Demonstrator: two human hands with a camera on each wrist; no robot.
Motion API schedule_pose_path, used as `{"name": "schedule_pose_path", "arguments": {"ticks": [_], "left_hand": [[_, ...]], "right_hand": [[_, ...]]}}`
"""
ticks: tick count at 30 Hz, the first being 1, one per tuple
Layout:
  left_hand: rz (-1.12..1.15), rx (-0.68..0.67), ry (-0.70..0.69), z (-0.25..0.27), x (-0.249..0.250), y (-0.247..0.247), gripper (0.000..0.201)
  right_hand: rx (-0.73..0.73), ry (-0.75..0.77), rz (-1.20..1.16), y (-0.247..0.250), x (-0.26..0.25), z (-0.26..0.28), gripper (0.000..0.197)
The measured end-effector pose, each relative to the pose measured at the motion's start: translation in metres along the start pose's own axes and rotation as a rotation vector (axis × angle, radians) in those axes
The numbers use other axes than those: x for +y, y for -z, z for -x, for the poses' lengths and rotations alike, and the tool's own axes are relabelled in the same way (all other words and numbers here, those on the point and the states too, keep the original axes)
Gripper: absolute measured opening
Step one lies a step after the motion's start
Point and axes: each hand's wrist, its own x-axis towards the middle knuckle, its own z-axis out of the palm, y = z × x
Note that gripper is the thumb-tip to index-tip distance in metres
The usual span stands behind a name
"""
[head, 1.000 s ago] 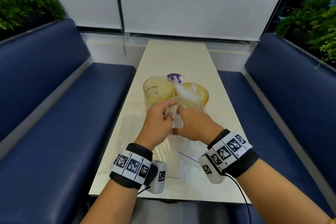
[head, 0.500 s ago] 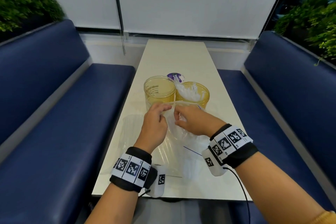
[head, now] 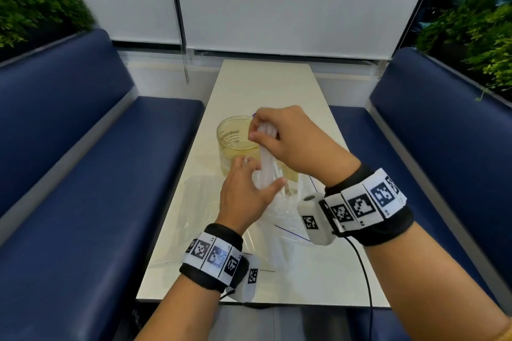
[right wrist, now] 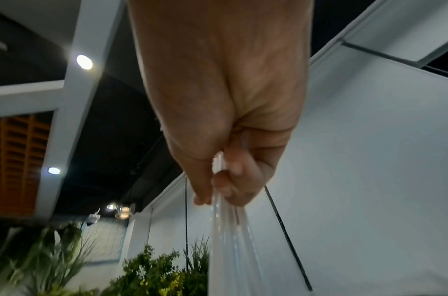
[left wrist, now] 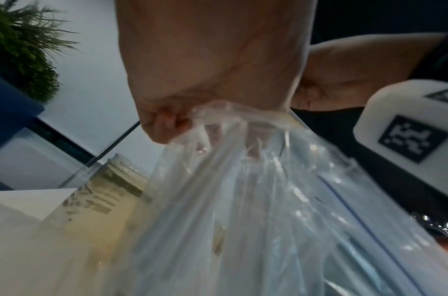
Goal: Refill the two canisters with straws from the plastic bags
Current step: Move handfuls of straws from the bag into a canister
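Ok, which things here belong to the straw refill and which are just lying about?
Part of the job:
- right hand gripping a bundle of straws
- left hand holding the plastic bag open
- yellowish canister, open-topped
- second plastic bag flat on the table

Just there:
- table
- blue benches
- plants

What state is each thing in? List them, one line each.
Left canister: upright, lid off, no straws visible inside.
Right canister: mostly hidden behind the hands; fill cannot be told.
Straws: a bunch, half out of the bag.
Bag: open, mouth held up.
Second bag: flat on the table.
Right hand: grips the straws.
Left hand: holds the bag's mouth.
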Motion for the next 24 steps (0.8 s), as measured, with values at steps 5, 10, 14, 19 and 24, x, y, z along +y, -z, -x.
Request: {"name": "schedule_pose_path", "arguments": {"ticks": [5,10,14,19,24], "left_hand": [[0.134,0.012,-0.087,-0.005,0.001,-0.008,0.026],[0.177,0.025,-0.009,-0.007,-0.005,-0.007,0.039],[0.243,0.016,-0.017,-0.005,-0.011,-0.004,0.038],[0.076,-0.014,0.040,-0.005,-0.023,-0.001,0.025],[0.034,0.003,0.080,-0.004,-0.038,0.006,0.029]], "right_hand": [[0.083,-0.053,-0.232,-0.015,-0.003,0.002,0.025],[-0.041,-0.142,-0.074,-0.047,0.007,0.007,0.042],[0.002,-0.133,-0.091,-0.051,-0.001,0.002,0.044],[0.295,-0.021,-0.243,0.005,-0.017,-0.022,0.042],[0.724,0.078,-0.217,0.069,0.012,-0.051,0.045]]}}
